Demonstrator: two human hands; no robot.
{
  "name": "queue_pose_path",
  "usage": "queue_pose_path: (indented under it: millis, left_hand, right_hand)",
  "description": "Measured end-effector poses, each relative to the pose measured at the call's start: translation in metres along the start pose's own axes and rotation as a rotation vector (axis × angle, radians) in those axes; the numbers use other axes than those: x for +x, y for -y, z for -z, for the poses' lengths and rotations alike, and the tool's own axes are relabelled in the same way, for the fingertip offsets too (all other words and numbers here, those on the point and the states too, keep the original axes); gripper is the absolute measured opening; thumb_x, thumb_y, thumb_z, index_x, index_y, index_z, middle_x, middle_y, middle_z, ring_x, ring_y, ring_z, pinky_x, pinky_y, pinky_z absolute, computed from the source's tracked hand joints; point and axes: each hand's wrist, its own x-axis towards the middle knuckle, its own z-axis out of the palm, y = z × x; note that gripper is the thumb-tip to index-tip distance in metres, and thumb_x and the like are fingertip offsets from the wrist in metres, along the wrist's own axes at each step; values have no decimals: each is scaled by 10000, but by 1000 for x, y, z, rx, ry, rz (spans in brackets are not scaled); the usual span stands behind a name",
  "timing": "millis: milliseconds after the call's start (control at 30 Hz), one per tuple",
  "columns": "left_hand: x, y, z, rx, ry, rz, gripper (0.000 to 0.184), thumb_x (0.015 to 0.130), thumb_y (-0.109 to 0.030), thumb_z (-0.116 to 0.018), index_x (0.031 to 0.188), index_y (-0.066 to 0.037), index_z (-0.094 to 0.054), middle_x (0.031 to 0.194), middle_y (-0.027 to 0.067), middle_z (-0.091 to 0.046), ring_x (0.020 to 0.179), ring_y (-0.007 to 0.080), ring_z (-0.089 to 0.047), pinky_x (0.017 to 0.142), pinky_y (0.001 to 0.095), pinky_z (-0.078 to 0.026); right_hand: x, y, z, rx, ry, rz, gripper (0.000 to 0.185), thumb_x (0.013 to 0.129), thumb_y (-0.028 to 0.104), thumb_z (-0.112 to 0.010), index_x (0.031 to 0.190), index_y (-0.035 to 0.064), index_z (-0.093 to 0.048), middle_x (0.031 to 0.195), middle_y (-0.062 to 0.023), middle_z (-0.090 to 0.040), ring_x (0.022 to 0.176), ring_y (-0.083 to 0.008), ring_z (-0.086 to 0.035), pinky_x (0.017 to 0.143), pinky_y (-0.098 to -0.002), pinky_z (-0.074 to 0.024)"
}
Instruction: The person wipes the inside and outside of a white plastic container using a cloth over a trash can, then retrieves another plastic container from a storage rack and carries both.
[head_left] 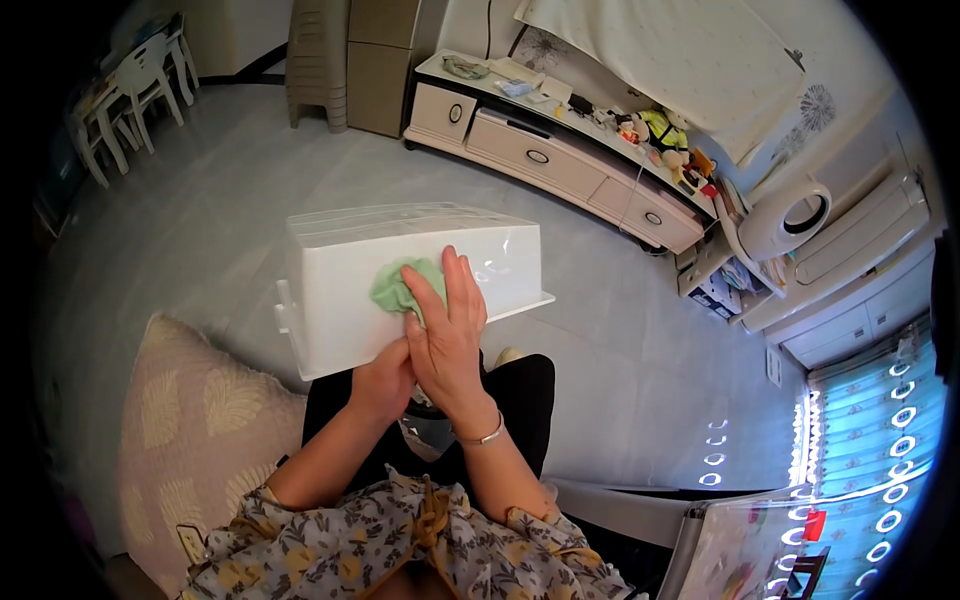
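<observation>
A white plastic box (340,300) is held up over my lap, tilted, with a smooth side wall facing me. My left hand (384,380) is closed on its lower edge; the fingertips are hidden behind the wall. Against that wall my right hand (452,345) presses a crumpled light green cloth (392,287). The cloth lies under the thumb and index finger, while the other fingers stretch upward along the plastic. A bracelet circles the right wrist. Small tabs stick out at the box's left end.
A cushion (190,420) lies at my left. Across the tiled floor (240,180) stands a low cabinet (530,150) topped with toys and small items. White chairs (142,85) are at the far left, a white bladeless fan (785,215) at right. A glossy-topped table (740,545) is at lower right.
</observation>
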Motion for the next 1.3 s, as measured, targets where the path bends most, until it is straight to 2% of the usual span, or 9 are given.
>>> queue_pose_path:
  millis: [233, 400, 433, 567, 633, 800, 933, 1167, 1300]
  left_hand:
    - [-11, -13, 23, 90, -32, -70, 186, 783, 61, -593, 940, -37, -611, 903, 43, -608, 840, 157, -578, 759, 290, -466]
    - [-17, -36, 24, 180, 47, -55, 217, 754, 58, -585, 961, -5, -605, 926, 70, -601, 884, 191, -566, 789, 321, -454]
    - [-16, -43, 31, 213, 87, -47, 259, 734, 66, -585, 983, -6, -601, 947, 75, -600, 901, 200, -568, 792, 324, -456]
    - [-11, -74, 44, 273, 75, -53, 447, 691, 99, -536, 1124, -10, -550, 1077, 104, -576, 1019, 246, -555, 852, 353, -461]
    - [-9, -81, 50, 288, 80, -20, 500, 690, 98, -520, 1178, -12, -526, 1123, 113, -564, 1067, 262, -542, 893, 374, -453]
    - [-3, -97, 33, -31, 69, -187, 513, 816, -61, -530, 1317, -20, -427, 1253, 137, -520, 1173, 288, -483, 1022, 455, -367]
    - [4, -96, 49, -163, 48, -269, 569, 953, -407, -497, 1387, -63, -366, 1368, 88, -447, 1245, 269, -422, 1043, 445, -352]
    - [3, -98, 37, -89, -112, -241, 739, 909, -586, -469, 1432, -89, -309, 1440, 70, -371, 1305, 242, -361, 1085, 411, -314]
    - [8, -105, 54, -16, -51, -304, 769, 893, -616, -464, 1430, -89, -308, 1439, 74, -368, 1306, 256, -360, 1085, 418, -320]
  right_hand:
    - [15, -78, 4, -383, -102, -168, 450, 934, 232, -501, 1381, 207, -448, 1488, -202, -272, 1351, -390, -301, 1072, -512, -262]
    - [13, -115, 22, 46, -467, -482, 376, 977, 248, -418, 1293, 65, -509, 1321, -191, -499, 1220, -344, -471, 982, -399, -398]
    - [13, -107, 27, 229, -525, -660, 352, 972, 234, -428, 1201, -4, -550, 1149, -168, -605, 1019, -303, -578, 894, -374, -443]
    - [-3, -119, 26, 158, -500, -491, 351, 959, 209, -407, 1161, -15, -586, 1038, -100, -615, 950, -198, -576, 845, -312, -458]
    - [-4, -96, 24, 765, -652, -693, 341, 949, 203, -427, 1136, -28, -594, 1018, -99, -619, 928, -184, -580, 824, -304, -464]
    - [-6, -71, 14, 886, -587, -735, 296, 943, 182, -464, 1094, -31, -602, 990, -83, -619, 903, -166, -583, 790, -295, -473]
    - [-4, -61, 7, 1026, -517, -837, 253, 923, 160, -536, 1068, -39, -592, 924, -52, -611, 808, -130, -560, 729, -269, -464]
    - [2, -66, 14, 760, -460, -827, 215, 890, 115, -576, 1058, -18, -599, 1018, -96, -619, 906, -170, -578, 816, -299, -464]
    - [-1, -58, 23, 265, -307, -314, 246, 848, 60, -588, 1090, 24, -612, 1196, -167, -583, 1102, -279, -558, 948, -359, -426]
